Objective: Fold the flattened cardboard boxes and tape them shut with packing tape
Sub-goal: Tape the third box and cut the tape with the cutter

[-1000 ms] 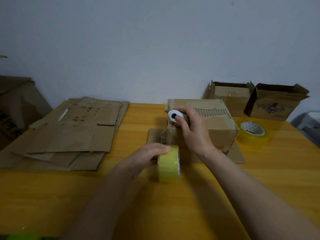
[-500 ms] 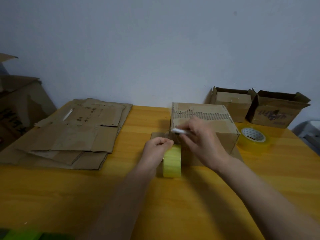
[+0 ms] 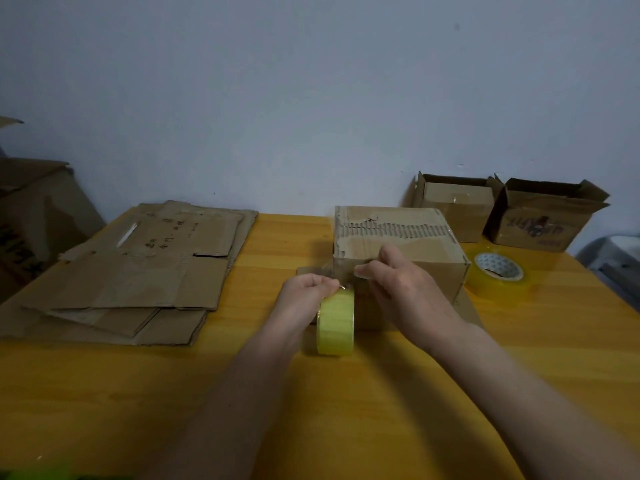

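While left hand [image 3: 304,292] grips tape roll [image 3: 335,323] on tabletop [image 3: 242,393], right hand [image 3: 398,285] pinches a small white cutter [image 3: 362,271]. Box [image 3: 398,251] sits at 12 o'clock.

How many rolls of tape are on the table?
2. One yellow roll stands on edge near the middle, held by the left hand. The other roll lies flat to the right of the closed box. Others may be hidden.

The right hand [image 3: 403,289] hides what it pinches, perhaps a small cutter, against the box [image 3: 394,244].
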Motion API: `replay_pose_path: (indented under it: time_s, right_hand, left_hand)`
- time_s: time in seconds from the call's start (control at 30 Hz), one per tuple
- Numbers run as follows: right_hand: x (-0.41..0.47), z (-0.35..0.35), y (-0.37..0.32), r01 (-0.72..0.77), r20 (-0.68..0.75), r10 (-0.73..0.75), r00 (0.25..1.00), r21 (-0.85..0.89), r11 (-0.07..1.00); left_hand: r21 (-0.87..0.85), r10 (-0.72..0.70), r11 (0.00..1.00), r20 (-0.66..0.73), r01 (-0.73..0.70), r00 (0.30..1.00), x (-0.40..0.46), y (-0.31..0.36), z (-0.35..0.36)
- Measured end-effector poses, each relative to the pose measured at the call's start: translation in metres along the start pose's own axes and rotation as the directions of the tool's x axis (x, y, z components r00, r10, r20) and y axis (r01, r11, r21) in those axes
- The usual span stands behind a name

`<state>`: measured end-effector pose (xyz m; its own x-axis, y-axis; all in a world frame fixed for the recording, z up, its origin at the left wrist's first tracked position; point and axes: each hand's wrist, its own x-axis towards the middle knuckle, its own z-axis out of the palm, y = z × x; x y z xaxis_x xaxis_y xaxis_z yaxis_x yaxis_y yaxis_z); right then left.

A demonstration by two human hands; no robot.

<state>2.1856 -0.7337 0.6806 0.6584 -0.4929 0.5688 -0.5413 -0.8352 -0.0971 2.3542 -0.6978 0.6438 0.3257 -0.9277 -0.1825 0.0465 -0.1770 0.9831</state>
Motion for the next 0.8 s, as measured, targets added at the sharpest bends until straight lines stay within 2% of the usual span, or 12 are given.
replay_pose_path:
  time_s: [0.1, 0.13, 0.2, 0.3, 0.4, 0.43, 0.47, 0.5, 0.57, 0.63, 0.7, 0.8]
  right_hand:
    - [-0.017, -0.010, 0.014, -0.268, -0.025, 0.283, 0.959, 0.248, 0.931]
    - [-0.025, -0.010, 0.020, -0.371, 0.019, 0.387, 0.922, 0.335, 0.866]
    - [-0.043, -0.003, 0.032, -0.562, 0.212, 0.525, 0.825, 0.418, 0.714]
    - [-0.072, 0.020, 0.045, -0.754, 0.476, 0.589, 0.653, 0.337, 0.564]
    - [-0.084, 0.033, 0.048, -0.826, 0.560, 0.623, 0.546, 0.236, 0.513]
    - [-0.083, 0.034, 0.046, -0.812, 0.550, 0.629, 0.549, 0.174, 0.557]
    - [-0.080, 0.034, 0.044, -0.757, 0.495, 0.635, 0.593, 0.073, 0.650]
    - [-0.074, 0.032, 0.041, -0.659, 0.375, 0.618, 0.691, -0.027, 0.752]
    - [-0.053, 0.021, 0.026, -0.443, 0.069, 0.452, 0.890, -0.107, 0.890]
    - [-0.021, 0.007, 0.006, -0.276, -0.147, 0.267, 0.952, -0.041, 0.960]
    - [0.014, 0.005, -0.002, -0.185, -0.134, 0.189, 0.973, 0.048, 0.982]
    - [0.043, 0.019, 0.002, -0.237, 0.122, 0.232, 0.965, 0.031, 0.971]
  left_hand:
    - [0.022, 0.013, 1.000, 0.016, -0.014, 1.000, 0.001, -0.001, -0.003]
    - [0.025, 0.015, 1.000, 0.025, -0.016, 1.000, 0.001, -0.001, -0.004]
    - [0.026, 0.019, 0.999, 0.033, -0.020, 0.999, 0.002, 0.000, -0.004]
    - [0.031, 0.030, 0.999, 0.030, -0.031, 0.999, 0.004, 0.000, -0.004]
    - [0.035, 0.031, 0.999, 0.035, -0.032, 0.999, 0.004, -0.001, -0.005]
    - [0.041, 0.028, 0.999, 0.038, -0.029, 0.999, 0.004, -0.001, -0.006]
    - [0.047, 0.026, 0.998, 0.041, -0.028, 0.999, 0.004, -0.001, -0.007]
    - [0.052, 0.027, 0.998, 0.044, -0.030, 0.999, 0.003, -0.001, -0.007]
    - [0.054, 0.032, 0.998, 0.052, -0.035, 0.998, 0.004, 0.000, -0.008]
    - [0.056, 0.032, 0.998, 0.067, -0.036, 0.997, 0.004, 0.000, -0.009]
    - [0.051, 0.028, 0.998, 0.089, -0.033, 0.996, 0.003, 0.000, -0.010]
    - [0.030, 0.027, 0.999, 0.101, -0.030, 0.994, -0.001, -0.001, -0.013]
